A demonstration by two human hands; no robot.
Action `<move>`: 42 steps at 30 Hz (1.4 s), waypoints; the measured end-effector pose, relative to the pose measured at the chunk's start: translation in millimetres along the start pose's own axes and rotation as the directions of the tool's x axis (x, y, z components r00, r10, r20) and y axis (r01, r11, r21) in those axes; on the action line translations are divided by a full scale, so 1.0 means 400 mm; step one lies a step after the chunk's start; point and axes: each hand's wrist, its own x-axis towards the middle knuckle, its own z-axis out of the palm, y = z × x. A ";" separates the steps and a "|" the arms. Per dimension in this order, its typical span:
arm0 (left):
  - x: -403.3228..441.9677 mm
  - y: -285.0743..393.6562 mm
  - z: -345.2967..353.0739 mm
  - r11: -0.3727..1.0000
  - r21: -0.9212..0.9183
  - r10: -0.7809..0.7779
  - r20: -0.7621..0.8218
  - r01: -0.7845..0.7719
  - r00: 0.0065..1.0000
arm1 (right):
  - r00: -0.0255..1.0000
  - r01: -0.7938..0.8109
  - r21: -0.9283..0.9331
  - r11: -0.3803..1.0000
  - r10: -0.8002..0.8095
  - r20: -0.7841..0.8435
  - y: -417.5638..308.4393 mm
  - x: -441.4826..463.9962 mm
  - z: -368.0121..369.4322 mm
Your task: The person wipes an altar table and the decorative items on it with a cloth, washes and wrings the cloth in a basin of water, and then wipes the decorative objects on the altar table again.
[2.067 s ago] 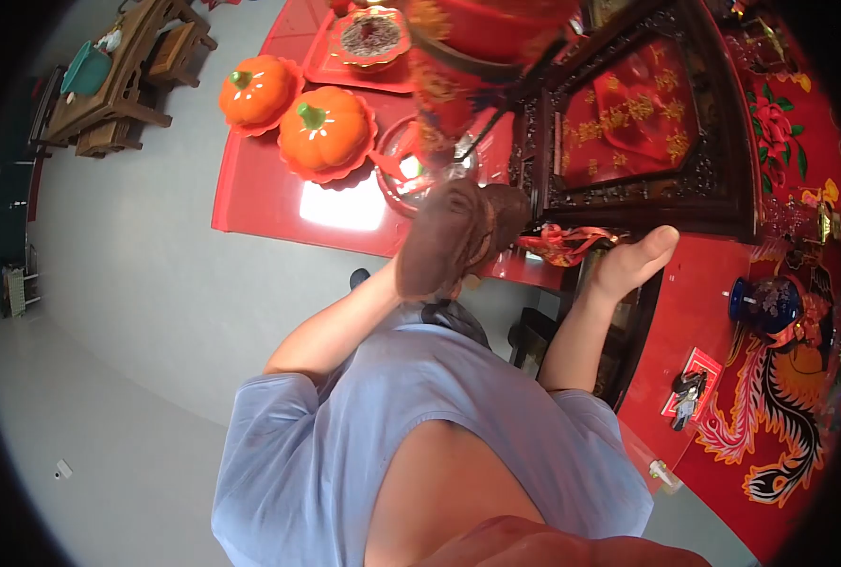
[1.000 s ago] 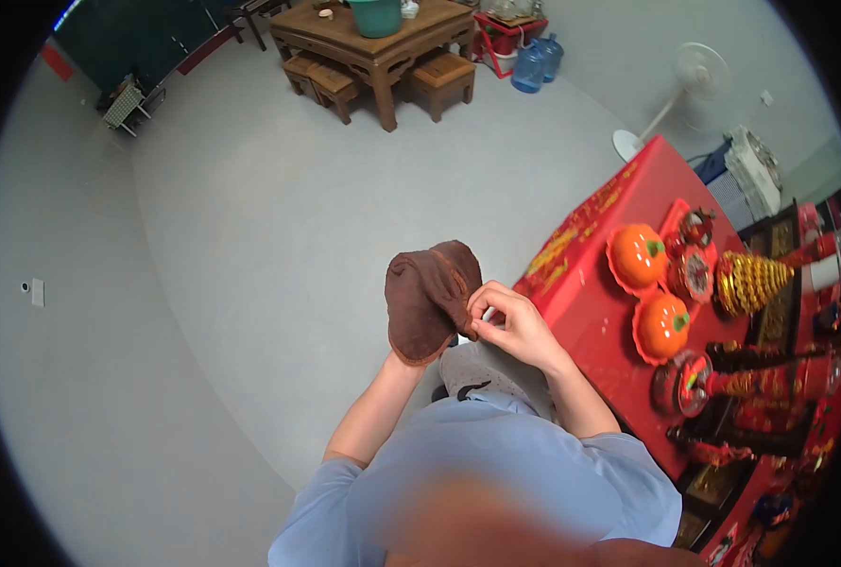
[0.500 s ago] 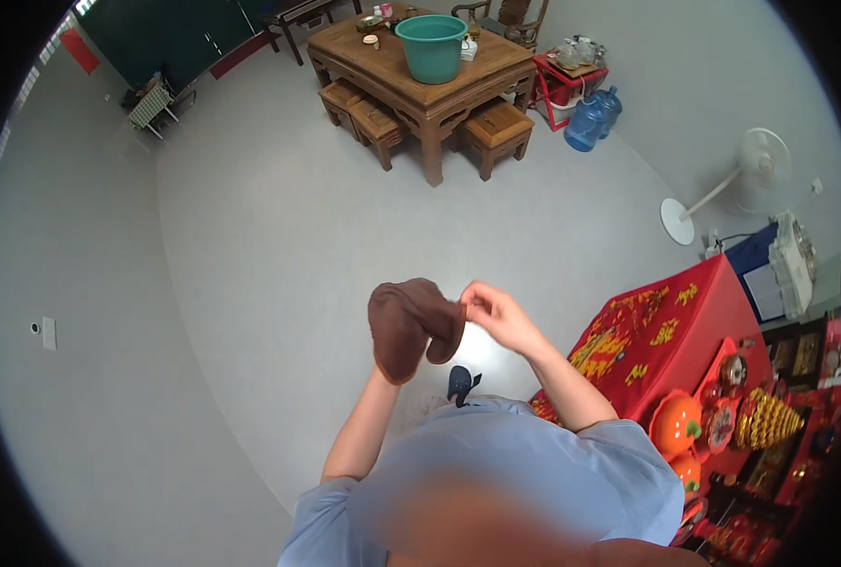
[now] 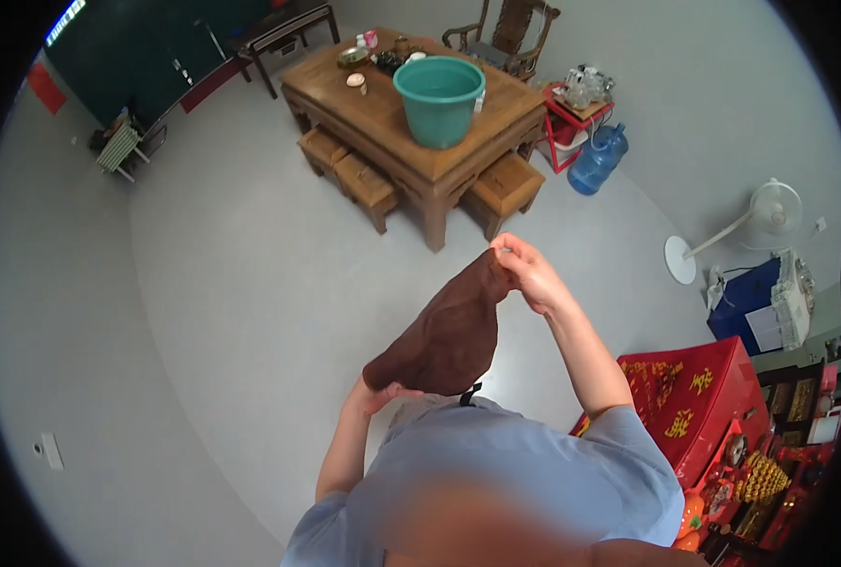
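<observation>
A pale grey room with a smooth grey floor [image 4: 241, 293] fills the view, and a dark green board [image 4: 146, 61] hangs toward ten o'clock. At twelve o'clock stands a broad brown wooden surface [image 4: 373, 115] with carved edges, carrying a round green plastic tub [image 4: 439, 113] near its closest corner. Low square wooden stools [image 4: 366, 181] sit beneath its near sides, and a dark wooden armchair [image 4: 507, 42] is beyond it, toward one o'clock. At two o'clock, a translucent blue water bottle [image 4: 597, 163] stands on the floor; a white standing fan [image 4: 775, 208] is between two and three.

Toward four o'clock is a surface draped in red cloth with gold characters [image 4: 723, 378]. A gold tiered ornament [image 4: 761, 477] and glossy orange pumpkin-shaped pieces [image 4: 692, 513] show around there, cut close by the rounded edge of the view and the person's light blue short sleeve [image 4: 619, 454].

A dark brown piece of soft fabric [image 4: 444, 331] hangs spread between the hands near the middle, clear of both surfaces. The right hand [image 4: 529, 277], at the fabric's two o'clock, pinches its upper corner between thumb and fingers. The left hand [image 4: 373, 397] touches its eight o'clock end; the fabric covers part of that hand, so I cannot tell how tightly its grip closes.
</observation>
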 end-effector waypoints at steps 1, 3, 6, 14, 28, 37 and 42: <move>0.049 0.055 -0.041 0.960 -0.262 -0.086 0.055 0.098 0.995 | 0.998 0.026 -0.005 1.000 -0.026 -0.048 -0.040 0.053 -0.020; 0.167 0.121 -0.142 0.911 -0.412 0.050 0.157 0.020 0.986 | 0.984 0.121 -0.060 0.991 -0.127 -0.126 -0.116 0.159 -0.076; 0.345 0.345 -0.188 0.914 -0.388 0.174 0.112 -0.118 0.978 | 0.952 0.197 -0.120 0.973 -0.219 -0.213 -0.241 0.314 -0.142; 0.815 0.936 -0.148 0.818 -0.119 0.575 0.191 -0.563 0.795 | 0.903 0.332 -0.162 0.929 -0.363 -0.231 -0.488 0.791 -0.353; 1.571 1.280 -0.385 0.888 0.434 0.251 -0.188 -0.149 0.949 | 0.922 0.045 -0.129 0.991 -0.091 -0.377 -0.288 1.578 -0.626; 1.877 1.090 -0.544 0.897 0.237 -0.314 -0.250 0.372 0.916 | 0.928 -0.367 -0.892 0.264 0.173 -0.330 0.042 1.791 -0.649; 2.030 0.972 -0.583 0.835 0.077 -0.481 -0.375 0.544 0.792 | 0.710 -0.680 -0.708 0.189 0.409 -0.573 0.227 1.881 -0.599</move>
